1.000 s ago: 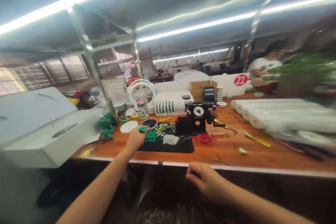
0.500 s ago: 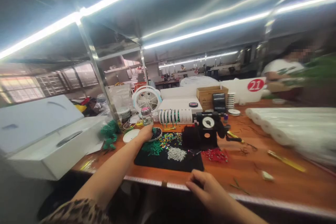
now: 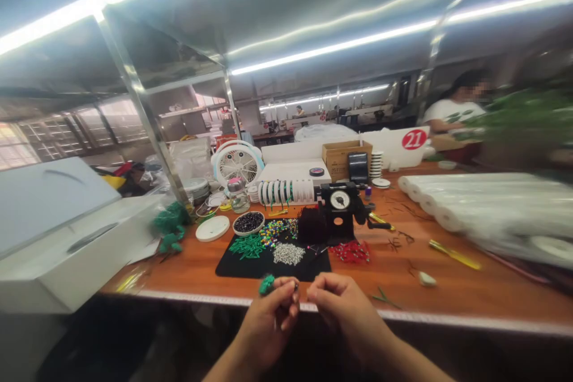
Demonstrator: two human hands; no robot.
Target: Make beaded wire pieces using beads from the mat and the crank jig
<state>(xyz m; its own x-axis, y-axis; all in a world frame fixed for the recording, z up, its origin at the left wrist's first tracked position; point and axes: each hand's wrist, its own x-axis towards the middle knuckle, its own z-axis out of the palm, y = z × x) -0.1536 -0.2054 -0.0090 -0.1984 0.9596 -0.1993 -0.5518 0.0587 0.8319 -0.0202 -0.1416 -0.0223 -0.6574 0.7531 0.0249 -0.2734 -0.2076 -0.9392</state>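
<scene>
My left hand (image 3: 271, 313) is closed at the table's front edge. A small dark bead (image 3: 296, 287) shows at its fingertips, and a green textured bundle, perhaps cord, (image 3: 267, 285) sticks out on its left side. Close beside it, my right hand (image 3: 340, 301) has thumb and finger pinched together; whatever is in them is too small to make out. Beyond the hands lies a black mat (image 3: 250, 268) with green pieces (image 3: 247, 246), silver beads (image 3: 289, 253) and mixed coloured beads (image 3: 272, 233). A round dish of black beads (image 3: 249, 223) stands at the mat's back left.
A black hand-cranked device with a dial (image 3: 340, 200) stands behind the mat, beside white spools (image 3: 286, 191). Red pieces (image 3: 351, 252) lie right of the mat. A white lid (image 3: 212, 228), glass jar (image 3: 239, 200) and fan (image 3: 237, 166) are leftward. Wrapped rolls (image 3: 470, 203) fill the right.
My left hand has come back from the dish of black beads to the front edge, beside my right hand, with a dark bead at its fingertips. The view has shifted slightly.
</scene>
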